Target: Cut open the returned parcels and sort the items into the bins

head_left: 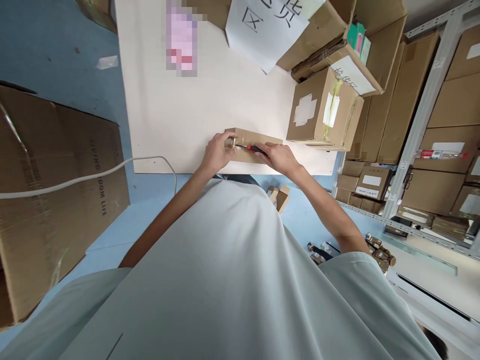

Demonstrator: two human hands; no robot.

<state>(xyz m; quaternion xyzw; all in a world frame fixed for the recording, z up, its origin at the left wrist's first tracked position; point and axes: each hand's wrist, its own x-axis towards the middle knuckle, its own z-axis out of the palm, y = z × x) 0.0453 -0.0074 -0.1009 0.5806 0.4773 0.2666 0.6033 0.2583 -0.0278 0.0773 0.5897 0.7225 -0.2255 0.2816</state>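
Observation:
A small long cardboard box (250, 156) lies near the front edge of the white table, with clear tape at its left end. My left hand (218, 151) is closed around that left end, thumb on the near side and fingers on the far side. In my right hand (279, 158) is a utility knife (252, 148) with a red and black handle. Its thin blade points left and meets the taped part of the box between my left thumb and fingers. Whether the tape is cut cannot be made out.
A taped carton (306, 111) stands on the table (180, 120) at the right, before larger open cartons. A paper sign (258, 37) hangs at the back. A large carton (56, 200) and white cable (93, 175) are on the left. Shelves of boxes (442, 170) stand right.

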